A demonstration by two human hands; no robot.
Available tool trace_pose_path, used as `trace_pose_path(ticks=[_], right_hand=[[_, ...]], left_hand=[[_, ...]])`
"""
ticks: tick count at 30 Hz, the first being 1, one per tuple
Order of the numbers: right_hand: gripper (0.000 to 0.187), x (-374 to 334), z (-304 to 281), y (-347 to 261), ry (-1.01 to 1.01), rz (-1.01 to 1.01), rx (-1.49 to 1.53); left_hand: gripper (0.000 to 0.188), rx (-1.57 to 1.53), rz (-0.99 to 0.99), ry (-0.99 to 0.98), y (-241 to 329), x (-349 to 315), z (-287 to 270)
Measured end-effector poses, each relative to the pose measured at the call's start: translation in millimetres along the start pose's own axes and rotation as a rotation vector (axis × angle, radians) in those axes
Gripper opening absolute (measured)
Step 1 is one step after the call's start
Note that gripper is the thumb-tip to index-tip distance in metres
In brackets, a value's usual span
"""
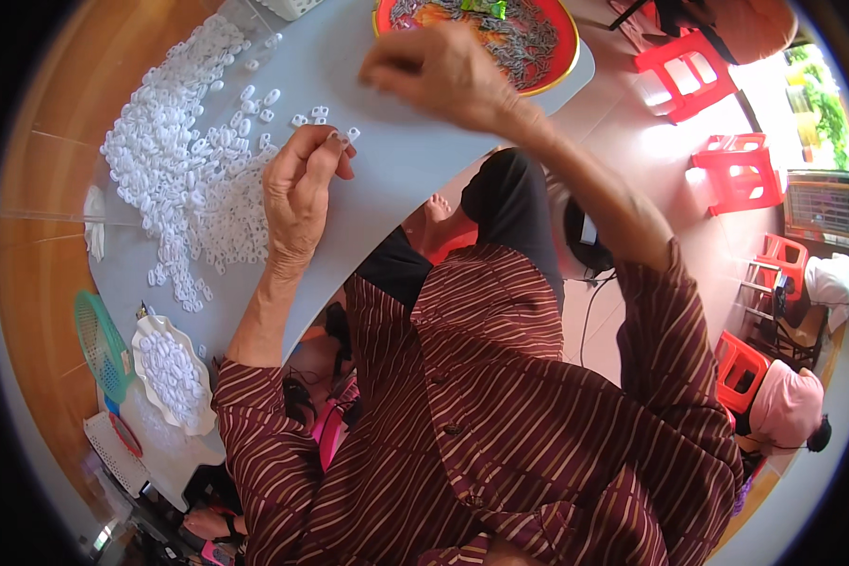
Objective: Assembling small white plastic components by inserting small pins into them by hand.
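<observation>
My left hand (300,184) is closed above the grey table (387,170), thumb and fingertips pinching a small white plastic piece (353,134). A few similar loose pieces (320,112) lie just beyond those fingertips. Over the near left edge of a red-rimmed round tray (570,58) is my right hand (441,77). Its fingers are curled but smeared by motion, so whether they hold anything is unclear. Many small grey metal parts (530,42) lie in the tray, too small to name. To the left spreads a large heap of white plastic pieces (174,141).
A scalloped white dish (194,424) of white pieces stands at the table's left, beside a green mesh basket (92,344). Red plastic stools (740,174) stand on the tiled floor at right. Another person in pink (785,410) sits at far right; someone's hand (208,524) shows lower left.
</observation>
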State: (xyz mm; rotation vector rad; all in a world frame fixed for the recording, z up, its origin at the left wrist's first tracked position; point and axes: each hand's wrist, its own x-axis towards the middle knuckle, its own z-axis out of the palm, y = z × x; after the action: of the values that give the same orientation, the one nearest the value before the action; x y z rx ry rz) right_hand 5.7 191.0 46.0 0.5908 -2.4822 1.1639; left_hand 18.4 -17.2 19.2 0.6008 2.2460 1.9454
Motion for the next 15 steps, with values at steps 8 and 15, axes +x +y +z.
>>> trace_pose_path(ticks=[8, 15], right_hand=[[0.011, 28, -43, 36, -0.058, -0.128, -0.334], [0.015, 43, -20, 65, -0.184, -0.029, -0.363]], left_hand=[[0.013, 0.063, 0.035, -0.060, -4, -5, 3], [0.013, 0.072, 0.036, -0.066, -5, -5, 8]])
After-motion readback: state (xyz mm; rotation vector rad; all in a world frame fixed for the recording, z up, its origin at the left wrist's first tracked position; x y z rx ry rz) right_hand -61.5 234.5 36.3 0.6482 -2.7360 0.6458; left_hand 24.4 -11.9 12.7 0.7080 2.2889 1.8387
